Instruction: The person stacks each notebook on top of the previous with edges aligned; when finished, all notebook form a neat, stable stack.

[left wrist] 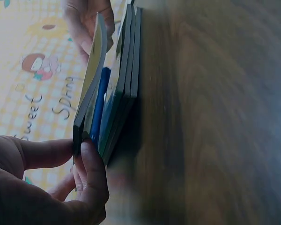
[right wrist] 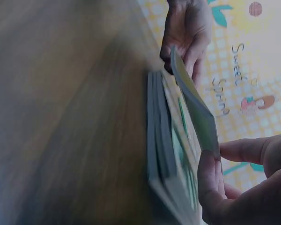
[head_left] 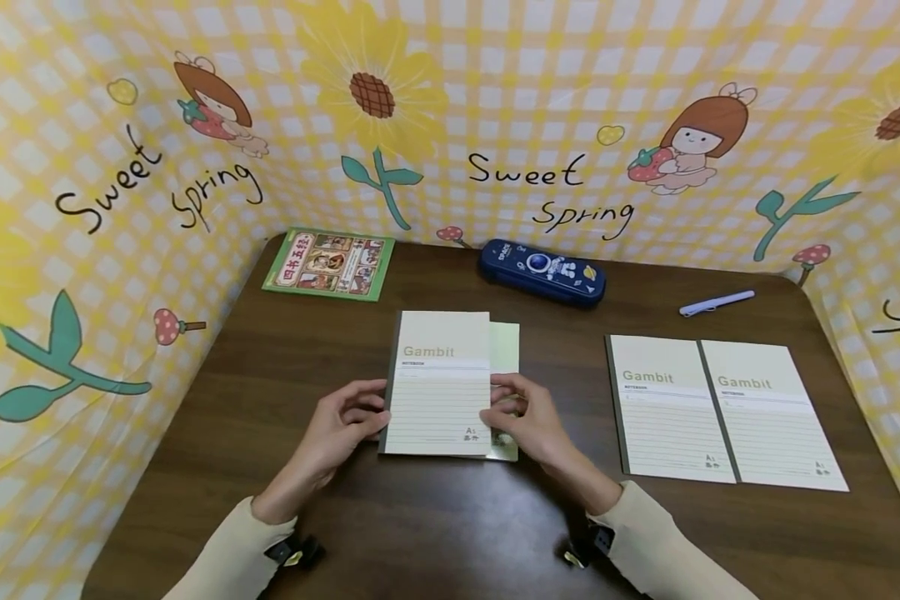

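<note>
A cream Gambit notebook (head_left: 442, 383) with a dark spine is held between both hands by its side edges. My left hand (head_left: 345, 425) pinches the spine side, thumb on the cover and fingers beneath. On the opposite edge, my right hand (head_left: 528, 421) pinches it the same way. Both wrist views show this notebook (right wrist: 196, 110) raised above a small stack of thin books (left wrist: 128, 61), with a gap between. From above, it hides most of the stack; a pale green cover (head_left: 506, 346) sticks out on the right.
Two more Gambit notebooks (head_left: 667, 408) lie side by side at the right. Along the back are a green-bordered picture book (head_left: 328, 263), a navy space-themed pencil case (head_left: 543, 272) and a lavender pen (head_left: 716, 303). A yellow checked cloth (head_left: 450, 83) walls the brown table (head_left: 450, 533).
</note>
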{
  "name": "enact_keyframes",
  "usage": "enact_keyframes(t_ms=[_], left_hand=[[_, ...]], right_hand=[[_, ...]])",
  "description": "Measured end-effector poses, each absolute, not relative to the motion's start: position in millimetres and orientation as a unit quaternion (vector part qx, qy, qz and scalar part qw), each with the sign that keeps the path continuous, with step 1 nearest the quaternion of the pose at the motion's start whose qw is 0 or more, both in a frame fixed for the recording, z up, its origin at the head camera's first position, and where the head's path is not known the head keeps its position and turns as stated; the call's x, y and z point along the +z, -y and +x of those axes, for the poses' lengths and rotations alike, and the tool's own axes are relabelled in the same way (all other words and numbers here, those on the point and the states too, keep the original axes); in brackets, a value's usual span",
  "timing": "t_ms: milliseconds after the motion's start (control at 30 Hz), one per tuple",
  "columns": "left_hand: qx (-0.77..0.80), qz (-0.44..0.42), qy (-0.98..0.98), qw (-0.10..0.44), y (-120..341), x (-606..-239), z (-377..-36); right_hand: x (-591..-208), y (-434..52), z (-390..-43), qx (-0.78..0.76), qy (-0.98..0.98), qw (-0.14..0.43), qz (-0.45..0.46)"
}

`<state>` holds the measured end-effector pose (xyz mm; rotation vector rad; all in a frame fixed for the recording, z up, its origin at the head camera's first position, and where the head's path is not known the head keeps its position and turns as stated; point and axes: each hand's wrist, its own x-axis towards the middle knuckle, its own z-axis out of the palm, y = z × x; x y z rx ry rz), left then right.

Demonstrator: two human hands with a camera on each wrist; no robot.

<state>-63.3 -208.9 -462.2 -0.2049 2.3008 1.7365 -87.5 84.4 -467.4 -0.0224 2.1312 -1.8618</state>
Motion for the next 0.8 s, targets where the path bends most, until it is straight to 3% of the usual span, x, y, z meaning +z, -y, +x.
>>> enact_keyframes(t_ms=[400, 800], left_hand=[[0.574, -0.019, -0.809, 0.123, 184, -465, -77], [0.520, -0.028, -0.846, 0.111, 169, -472, -81]], right_hand=[[-475, -110, -83, -0.594, -0.794, 0.131, 0.003], [-483, -119, -81, -0.567, -0.818, 0.091, -0.003]])
